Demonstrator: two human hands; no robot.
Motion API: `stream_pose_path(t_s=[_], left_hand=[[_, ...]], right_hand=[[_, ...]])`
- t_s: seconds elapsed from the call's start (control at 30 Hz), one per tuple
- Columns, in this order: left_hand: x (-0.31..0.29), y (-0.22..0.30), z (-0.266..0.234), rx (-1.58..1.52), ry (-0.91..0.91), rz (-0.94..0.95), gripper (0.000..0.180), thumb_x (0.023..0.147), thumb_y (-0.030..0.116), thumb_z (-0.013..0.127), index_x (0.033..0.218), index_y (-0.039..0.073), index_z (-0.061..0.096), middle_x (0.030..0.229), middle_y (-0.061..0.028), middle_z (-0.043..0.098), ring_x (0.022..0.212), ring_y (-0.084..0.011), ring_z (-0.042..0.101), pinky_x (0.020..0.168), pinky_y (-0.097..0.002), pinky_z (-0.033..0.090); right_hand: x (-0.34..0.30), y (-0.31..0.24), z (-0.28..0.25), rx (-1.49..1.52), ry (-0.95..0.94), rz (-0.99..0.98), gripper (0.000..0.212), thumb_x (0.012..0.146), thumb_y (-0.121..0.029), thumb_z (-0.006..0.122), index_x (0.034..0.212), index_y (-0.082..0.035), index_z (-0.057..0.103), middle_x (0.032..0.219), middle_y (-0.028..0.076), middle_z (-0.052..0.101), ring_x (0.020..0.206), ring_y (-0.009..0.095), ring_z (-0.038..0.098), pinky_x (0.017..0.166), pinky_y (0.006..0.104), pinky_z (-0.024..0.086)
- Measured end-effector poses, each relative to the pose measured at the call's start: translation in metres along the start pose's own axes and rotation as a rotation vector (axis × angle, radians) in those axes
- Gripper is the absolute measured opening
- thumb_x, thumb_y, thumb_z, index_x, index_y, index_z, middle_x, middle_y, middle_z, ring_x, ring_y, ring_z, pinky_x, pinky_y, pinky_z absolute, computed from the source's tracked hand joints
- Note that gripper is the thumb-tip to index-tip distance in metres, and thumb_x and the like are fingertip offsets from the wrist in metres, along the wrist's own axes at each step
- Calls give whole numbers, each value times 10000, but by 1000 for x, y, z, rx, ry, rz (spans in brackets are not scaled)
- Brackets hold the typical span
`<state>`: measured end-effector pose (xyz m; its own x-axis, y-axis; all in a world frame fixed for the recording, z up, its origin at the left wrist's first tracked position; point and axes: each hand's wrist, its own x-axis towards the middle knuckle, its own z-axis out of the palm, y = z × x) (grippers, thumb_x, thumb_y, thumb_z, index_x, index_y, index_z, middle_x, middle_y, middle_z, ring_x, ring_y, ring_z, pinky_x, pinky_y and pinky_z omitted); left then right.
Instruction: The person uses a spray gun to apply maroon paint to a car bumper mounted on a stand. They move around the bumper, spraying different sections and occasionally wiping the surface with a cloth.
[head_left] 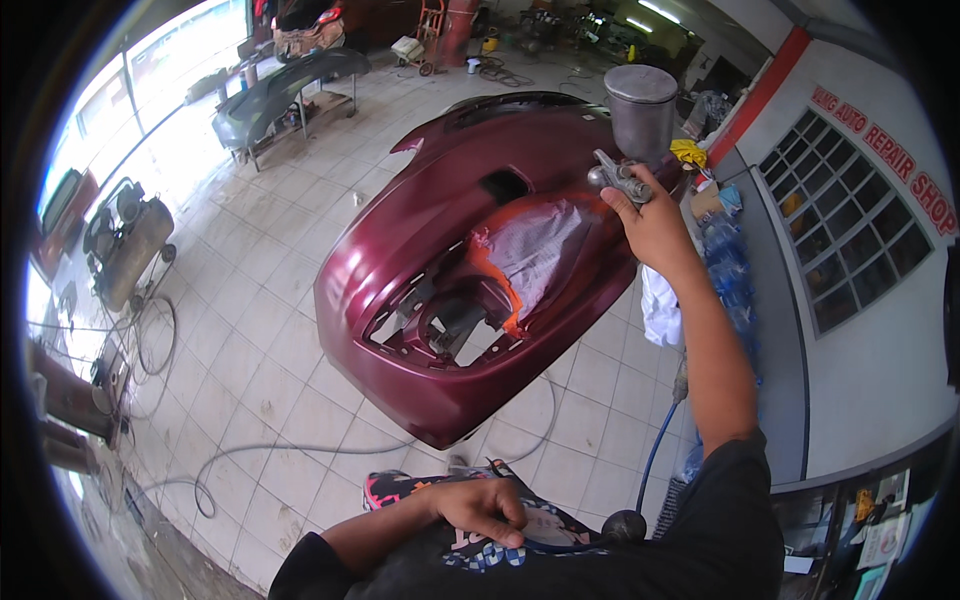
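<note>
My right hand (645, 215) is wrapped round the handle of a metal spray gun (625, 185) with a large grey paint cup (640, 110) on top. The gun is over the right edge of a dark red car bumper (400, 240), which is raised off the floor. On the bumper is a rough, pale greyish patch (545, 250) with an orange border, beside an open lamp hole (465, 325). Close to my body, my left hand (485, 508) is closed with fingers curled round a dark blue air hose (655, 450). A round black piece (624, 526) is on that hose.
A grey hose (300, 447) loops over the tiled floor (270, 390) near my feet. An air compressor (135, 245) stands at the left, and another dark bumper (270, 105) rests on a stand at the far left. Bundled blue plastic (725, 270) lines the right wall.
</note>
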<state>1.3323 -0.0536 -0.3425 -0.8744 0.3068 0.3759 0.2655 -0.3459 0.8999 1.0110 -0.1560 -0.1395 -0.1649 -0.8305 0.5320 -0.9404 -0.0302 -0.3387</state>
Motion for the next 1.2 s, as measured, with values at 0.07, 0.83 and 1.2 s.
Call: stream_pose_path(t_s=[0.07, 0.83, 1.2], left_hand=[[0, -1, 1, -22, 2, -11, 516, 981, 302, 684, 617, -3, 483, 567, -99, 430, 558, -269, 445, 589, -408, 327], [-161, 31, -31, -282, -236, -59, 530, 1024, 311, 622, 614, -7, 511, 563, -82, 466, 550, -214, 471, 583, -389, 333], [-221, 59, -41, -321, -236, -8, 520, 1034, 348, 619, 639, 13, 571, 526, 10, 497, 452, -65, 476, 433, -265, 356]], right_hand=[[0, -18, 1, 164, -125, 36, 413, 986, -448, 647, 1241, -126, 608, 864, 130, 717, 690, 331, 672, 603, 415, 530], [57, -158, 56, 309, -176, 687, 330, 991, -376, 673, 1080, -66, 605, 672, -1, 529, 433, 83, 448, 385, 284, 411], [95, -161, 74, 234, -60, 763, 316, 992, -387, 673, 1114, -98, 638, 714, 8, 552, 430, 92, 433, 396, 293, 412]])
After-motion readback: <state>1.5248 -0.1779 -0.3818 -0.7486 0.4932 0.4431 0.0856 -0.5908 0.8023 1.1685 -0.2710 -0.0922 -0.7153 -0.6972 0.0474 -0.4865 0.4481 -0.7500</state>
